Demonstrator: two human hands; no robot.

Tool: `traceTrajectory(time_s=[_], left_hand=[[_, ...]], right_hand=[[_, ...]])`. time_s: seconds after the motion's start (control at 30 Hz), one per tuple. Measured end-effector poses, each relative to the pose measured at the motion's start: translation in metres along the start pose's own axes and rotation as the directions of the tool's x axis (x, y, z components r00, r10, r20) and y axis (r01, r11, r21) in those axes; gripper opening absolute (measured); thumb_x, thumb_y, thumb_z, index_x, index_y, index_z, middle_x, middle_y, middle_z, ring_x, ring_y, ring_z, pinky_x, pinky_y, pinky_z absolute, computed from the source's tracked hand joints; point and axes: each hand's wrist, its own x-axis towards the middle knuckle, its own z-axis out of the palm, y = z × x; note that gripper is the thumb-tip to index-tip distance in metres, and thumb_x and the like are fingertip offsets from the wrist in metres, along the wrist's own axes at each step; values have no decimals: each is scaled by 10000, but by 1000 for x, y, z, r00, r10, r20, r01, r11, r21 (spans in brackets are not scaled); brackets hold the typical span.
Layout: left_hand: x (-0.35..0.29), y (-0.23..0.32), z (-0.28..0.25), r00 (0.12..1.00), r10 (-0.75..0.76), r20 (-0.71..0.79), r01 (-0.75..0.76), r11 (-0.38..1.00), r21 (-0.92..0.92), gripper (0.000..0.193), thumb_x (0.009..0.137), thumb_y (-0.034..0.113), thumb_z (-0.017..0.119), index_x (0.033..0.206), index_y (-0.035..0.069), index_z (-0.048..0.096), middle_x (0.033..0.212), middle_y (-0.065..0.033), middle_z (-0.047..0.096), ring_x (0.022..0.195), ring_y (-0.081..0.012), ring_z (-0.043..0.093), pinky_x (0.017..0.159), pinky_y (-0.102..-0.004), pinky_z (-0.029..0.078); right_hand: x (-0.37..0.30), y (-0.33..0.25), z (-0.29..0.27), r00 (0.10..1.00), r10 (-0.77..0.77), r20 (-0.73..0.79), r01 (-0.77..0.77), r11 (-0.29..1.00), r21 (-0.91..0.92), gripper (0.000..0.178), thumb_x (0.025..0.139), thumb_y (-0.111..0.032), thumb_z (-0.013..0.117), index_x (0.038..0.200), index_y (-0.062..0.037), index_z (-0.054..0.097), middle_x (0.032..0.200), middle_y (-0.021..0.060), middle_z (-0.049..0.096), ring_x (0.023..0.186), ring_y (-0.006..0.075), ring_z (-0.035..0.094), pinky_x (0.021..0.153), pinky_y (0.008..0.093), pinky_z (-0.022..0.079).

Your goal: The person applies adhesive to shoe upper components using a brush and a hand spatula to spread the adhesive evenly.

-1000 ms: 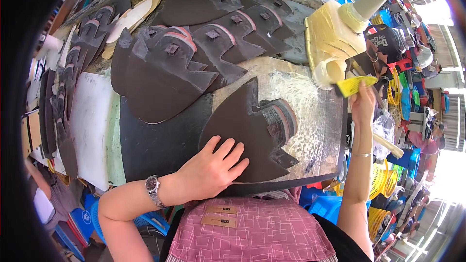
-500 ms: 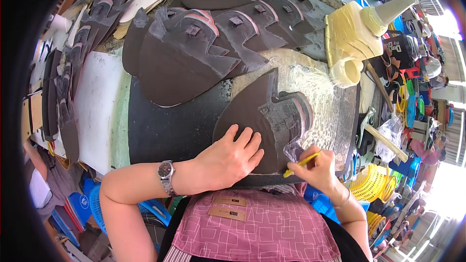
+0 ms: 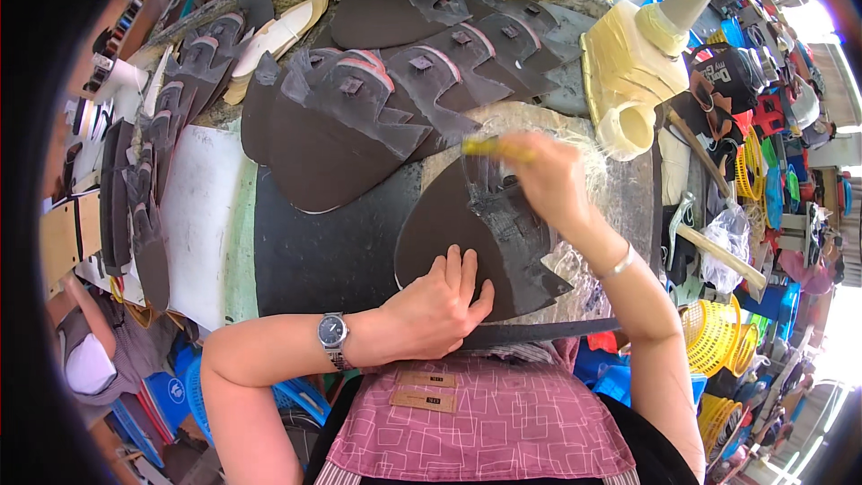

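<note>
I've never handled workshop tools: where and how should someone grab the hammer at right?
Probably the wooden handle, near its free end, coming from the picture's lower right: the long, straight handle points that way, away from the metal head and past the clear plastic bag.

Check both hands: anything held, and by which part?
Right hand holds the yellow tool by its right part, left end sticking out; blur hides exact finger placement. Left hand rests on the dark piece, no grip visible.
</note>
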Motion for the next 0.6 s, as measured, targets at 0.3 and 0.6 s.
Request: traceTrajectory(time_s=[0.3,0.6], left_hand=[[2,-10,0,964,56,-260,-29,994,104,367,730,106,513,1077,-6,553,945,-300,573,778,-358,610,661,-331,508],[65,-17,-21,807,-574,-138,157,434,-887,257,819,86,532,1055,-16,535,710,-207,598,664,-356,606,575,-362,472]], right_hand=[[-20,-13,-107,780,614,-124,-574,779,251,174,794,-67,600,949,14,594,774,80,641,658,103,606,583,218,480],[-30,72,-144,810,503,-301,-507,859,72,138,840,-134,577,816,1,569,600,31,569,515,59,508,473,176,387]])
